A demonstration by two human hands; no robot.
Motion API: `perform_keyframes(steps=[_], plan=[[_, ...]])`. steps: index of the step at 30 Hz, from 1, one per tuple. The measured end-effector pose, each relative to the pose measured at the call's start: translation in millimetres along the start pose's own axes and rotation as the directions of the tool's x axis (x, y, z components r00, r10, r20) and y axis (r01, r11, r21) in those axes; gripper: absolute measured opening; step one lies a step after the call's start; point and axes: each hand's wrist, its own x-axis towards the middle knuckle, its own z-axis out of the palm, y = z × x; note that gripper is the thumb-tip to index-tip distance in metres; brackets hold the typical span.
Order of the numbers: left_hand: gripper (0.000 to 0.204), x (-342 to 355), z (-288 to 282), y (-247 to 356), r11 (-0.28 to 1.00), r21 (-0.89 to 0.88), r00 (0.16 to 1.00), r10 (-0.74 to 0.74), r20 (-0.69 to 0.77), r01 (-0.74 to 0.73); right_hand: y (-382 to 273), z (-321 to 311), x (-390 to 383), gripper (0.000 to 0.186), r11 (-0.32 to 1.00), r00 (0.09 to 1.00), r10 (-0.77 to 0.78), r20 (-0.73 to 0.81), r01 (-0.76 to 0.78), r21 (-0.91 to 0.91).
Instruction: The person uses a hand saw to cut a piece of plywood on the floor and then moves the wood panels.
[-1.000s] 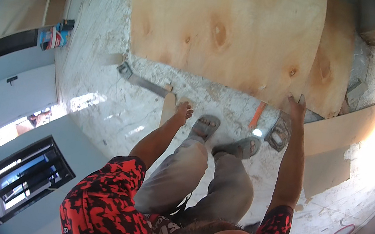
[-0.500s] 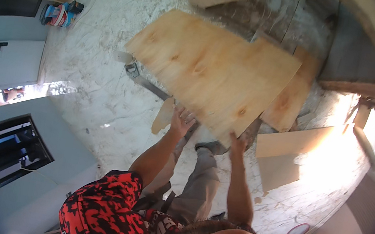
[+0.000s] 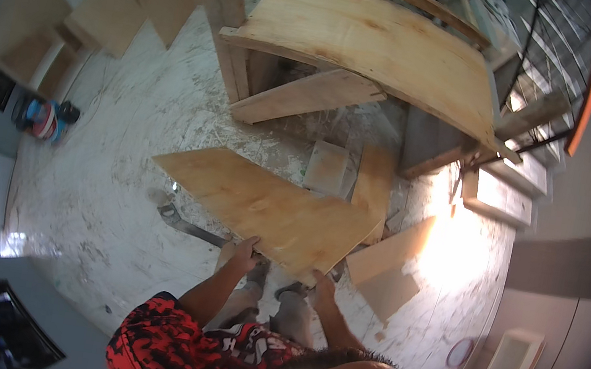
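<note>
A broad sheet of plywood (image 3: 262, 202) is held out in front of me, above the floor, with its near edge toward my body. Along that edge, toward the left, my left hand (image 3: 246, 252) grips it with the fingers on top. At the near right corner my right hand (image 3: 322, 285) has hold of the same sheet, its thumb over the edge. A handsaw (image 3: 188, 226) lies on the floor just left of the sheet, its blade running toward my left hand.
Ahead stands a wooden workbench (image 3: 366, 33) with a plywood top and a slanting board (image 3: 309, 98) below. Plywood offcuts (image 3: 372, 177) lie beyond and right of the sheet, with another piece (image 3: 385, 280) nearby. Paint tubs (image 3: 43, 120) sit left; a stair rail (image 3: 589, 76) rises right.
My view has lifted, bringing the workbench and stairs into sight. The plywood sheet appears more tilted, and both hands still hold its near edge.
</note>
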Motion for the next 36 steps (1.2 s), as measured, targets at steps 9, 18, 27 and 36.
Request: perform_keyframes(steps=[9, 18, 27, 36], plan=[[0.028, -58.5, -11.1, 30.4, 0.997, 0.000, 0.987, -0.077, 0.140, 0.078, 12.4, 23.8, -69.0, 0.024, 0.967, 0.987, -0.153, -0.053, 0.138, -0.214], [0.038, -113.2, -7.5, 72.5, 0.988, -0.146, 0.995, -0.041, 0.085, 0.053, 11.2, 95.9, -124.0, 0.033, 0.906, 0.985, -0.137, 0.102, 0.166, -0.388], [0.044, -132.6, -28.4, 91.8, 0.968, -0.251, 0.970, 0.070, 0.235, -0.009, 29.3, 152.0, -152.4, 0.035, 0.812, 0.958, -0.085, 0.272, 0.225, -0.539], [0.043, -143.8, -39.2, 129.8, 0.968, -0.212, 0.983, 0.155, 0.102, -0.131, 3.0, 75.3, -78.6, 0.038, 0.133, 0.673, -0.553, 0.490, 0.652, -0.746]])
